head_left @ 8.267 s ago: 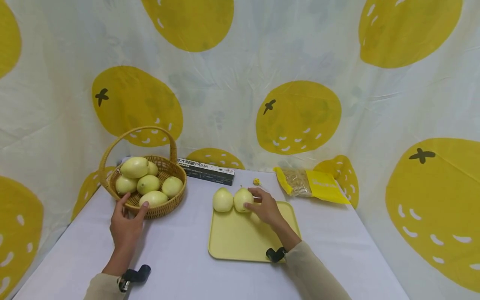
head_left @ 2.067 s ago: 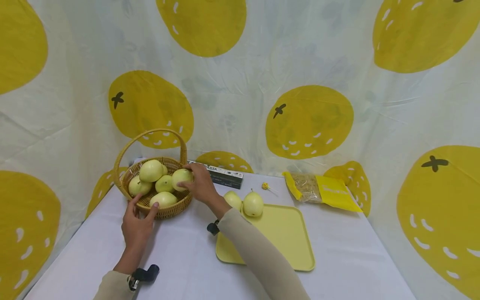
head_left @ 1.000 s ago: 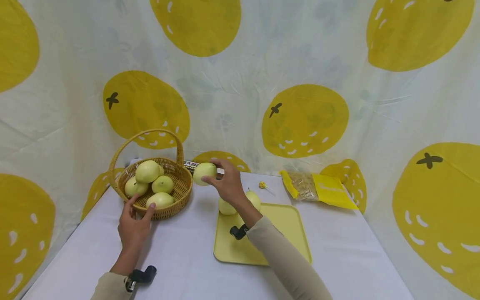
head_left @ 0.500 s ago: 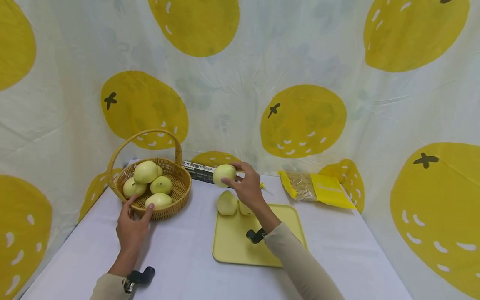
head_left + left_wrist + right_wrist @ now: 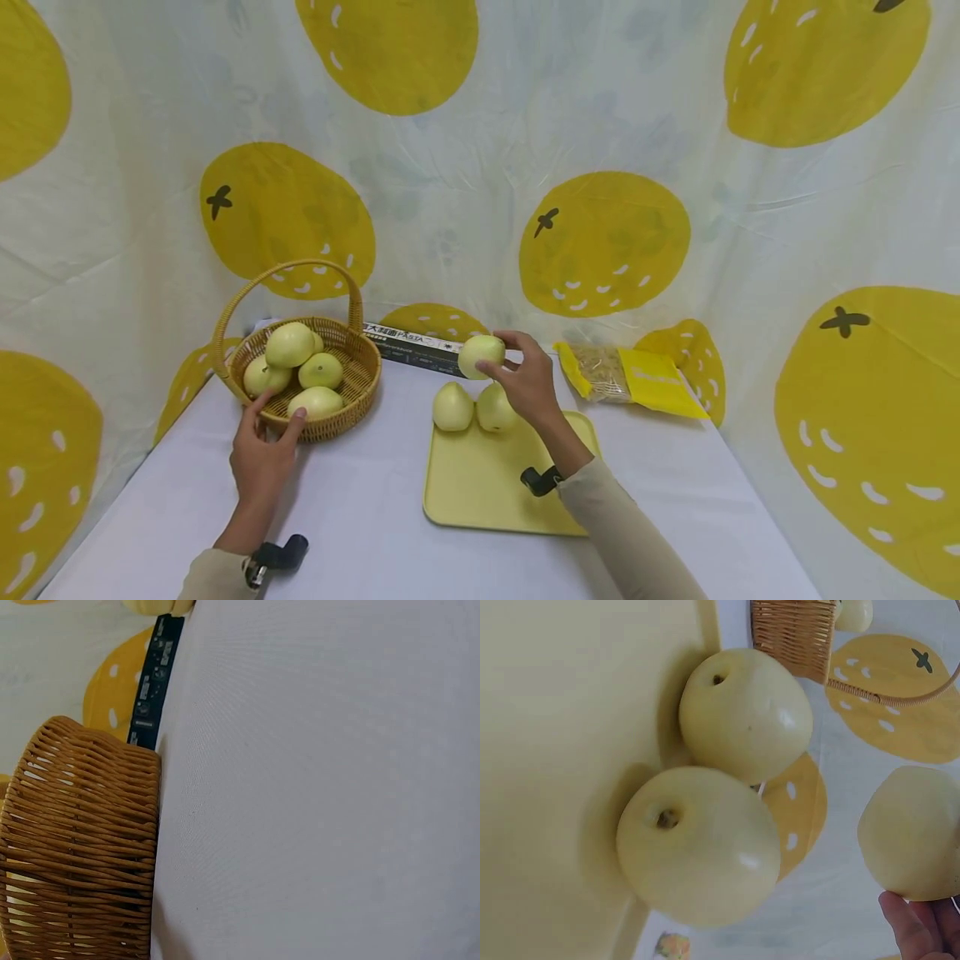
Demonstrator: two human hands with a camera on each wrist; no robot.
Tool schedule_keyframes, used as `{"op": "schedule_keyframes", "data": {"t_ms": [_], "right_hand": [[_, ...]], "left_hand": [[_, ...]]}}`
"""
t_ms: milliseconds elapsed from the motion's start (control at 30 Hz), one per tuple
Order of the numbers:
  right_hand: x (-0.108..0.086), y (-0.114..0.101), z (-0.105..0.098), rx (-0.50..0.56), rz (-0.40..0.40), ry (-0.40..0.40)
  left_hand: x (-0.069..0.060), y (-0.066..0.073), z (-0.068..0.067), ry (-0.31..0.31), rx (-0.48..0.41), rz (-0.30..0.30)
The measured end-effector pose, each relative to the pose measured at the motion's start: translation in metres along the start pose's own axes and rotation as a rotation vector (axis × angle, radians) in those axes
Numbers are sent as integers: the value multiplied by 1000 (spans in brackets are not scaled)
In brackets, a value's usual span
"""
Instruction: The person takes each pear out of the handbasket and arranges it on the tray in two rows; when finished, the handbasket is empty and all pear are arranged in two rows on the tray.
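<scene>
We list the work area from largest item to smallest. A white curtain (image 5: 450, 158) printed with large yellow fruit hangs behind and beside the white-covered table (image 5: 360, 517). On the table, we locate the pale yellow tray (image 5: 487, 487) in front of the person and the woven basket (image 5: 347, 423) to its left, handle upright. The yellow bag (image 5: 663, 379) lies behind the tray to the right; the black-and-white pasta box (image 5: 412, 354) lies along the far edge, right of the basket.

The left hand (image 5: 262, 454) grips the near rim of the basket, thumb and fingertips over the rim; we note the same placement as half a second ago. The right hand (image 5: 531, 379) grasps the held pear (image 5: 478, 357) between thumb and fingers, raised above the far edge of the tray.

Compared with half a second earlier, we record that the held pear has shifted right and now sits over the tray pears (image 5: 453, 407), a pair standing side by side at the tray's far left. Two seconds ago it was at the right side of the basket. We count five visible basket pears (image 5: 290, 345), one piled on top.
</scene>
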State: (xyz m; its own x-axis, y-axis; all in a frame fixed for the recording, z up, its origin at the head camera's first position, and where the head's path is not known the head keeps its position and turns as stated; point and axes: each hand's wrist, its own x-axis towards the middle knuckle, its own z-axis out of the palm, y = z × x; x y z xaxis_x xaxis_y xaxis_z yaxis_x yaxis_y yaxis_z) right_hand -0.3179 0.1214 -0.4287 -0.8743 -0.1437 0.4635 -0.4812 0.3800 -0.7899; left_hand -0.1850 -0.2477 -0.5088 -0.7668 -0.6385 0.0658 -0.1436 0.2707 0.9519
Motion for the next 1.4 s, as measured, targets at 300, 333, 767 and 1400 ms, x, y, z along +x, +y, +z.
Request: {"op": "schedule_keyframes", "data": {"t_ms": [300,333,767,1400], "right_hand": [[-9,13,-26,54,72,38],[-10,14,-29,61,77,40],[-26,41,-58,-43,205,53],[-45,76,-60,-211,276,1]], "left_hand": [[2,-2,-1,-1,12,-12],[2,-2,-2,-1,12,-14],[2,-3,-3,-3,6,-8],[3,-4,1,2,-7,4]]}}
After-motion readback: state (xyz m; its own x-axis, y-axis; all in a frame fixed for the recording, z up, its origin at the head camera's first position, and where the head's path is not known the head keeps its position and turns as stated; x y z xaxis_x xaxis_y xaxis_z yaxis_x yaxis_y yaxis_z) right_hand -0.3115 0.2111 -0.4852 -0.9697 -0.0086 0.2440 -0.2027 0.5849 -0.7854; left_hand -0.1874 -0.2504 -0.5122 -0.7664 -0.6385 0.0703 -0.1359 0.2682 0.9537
